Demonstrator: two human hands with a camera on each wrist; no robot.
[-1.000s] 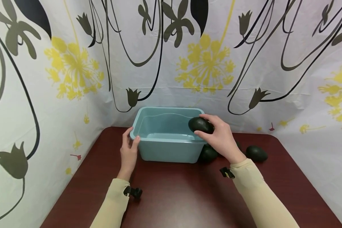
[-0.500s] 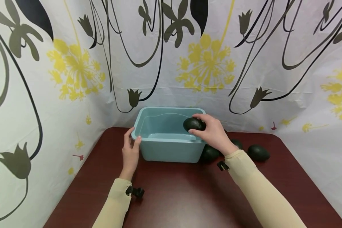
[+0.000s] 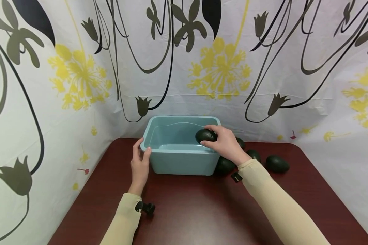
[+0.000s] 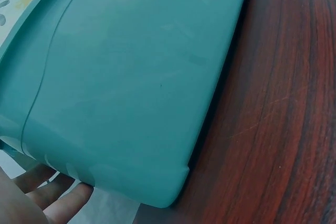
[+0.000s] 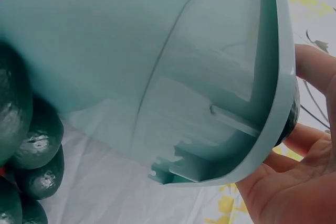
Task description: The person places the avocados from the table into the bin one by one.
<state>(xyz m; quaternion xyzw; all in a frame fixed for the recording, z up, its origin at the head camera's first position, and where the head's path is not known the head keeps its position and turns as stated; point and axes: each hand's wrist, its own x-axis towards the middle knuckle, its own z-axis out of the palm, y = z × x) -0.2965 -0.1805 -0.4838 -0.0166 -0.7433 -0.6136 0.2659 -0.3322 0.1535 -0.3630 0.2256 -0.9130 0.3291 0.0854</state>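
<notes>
A light blue plastic bin (image 3: 184, 164) stands on the dark red-brown table. With its thumb at the front and fingers along the side, my left hand (image 3: 139, 170) grips the front left corner; three of its fingers (image 4: 71, 203) show against the wall in the left wrist view. My right hand (image 3: 226, 144) holds a dark green avocado (image 3: 204, 135) between thumb and fingers, over the right part of the bin's opening. In the right wrist view, the bin's rim hides most of that avocado (image 5: 292, 116).
Several more avocados lie right of the bin: one (image 3: 225, 166) near its front corner, one (image 3: 253, 155) behind the right wrist, and another (image 3: 277, 164) farther right. A white cloth (image 3: 178, 85) printed with flowers hangs behind and beside the table (image 3: 190, 211).
My right hand has moved left with the avocado, from the bin's right rim to farther over the opening, and slightly down. The left hand keeps its grip on the corner.
</notes>
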